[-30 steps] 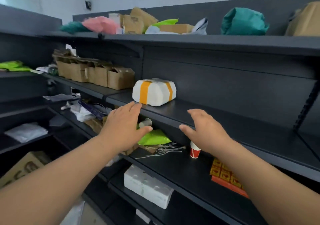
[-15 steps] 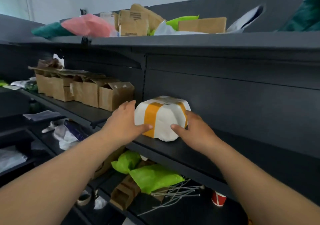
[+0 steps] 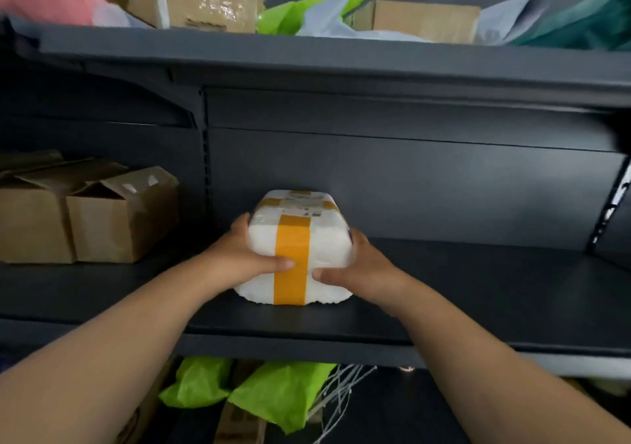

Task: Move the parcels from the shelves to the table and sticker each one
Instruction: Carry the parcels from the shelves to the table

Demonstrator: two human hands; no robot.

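White parcel (image 3: 300, 256) clamped from both sides — left hand (image 3: 246, 256) and right hand (image 3: 358, 266) curled round it, thumbs on front. Probably light, soft-wrapped; side grip judged adequate.

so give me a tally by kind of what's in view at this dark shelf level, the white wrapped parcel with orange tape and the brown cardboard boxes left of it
white wrapped parcel with orange tape: 1
open brown cardboard boxes: 2
total: 3
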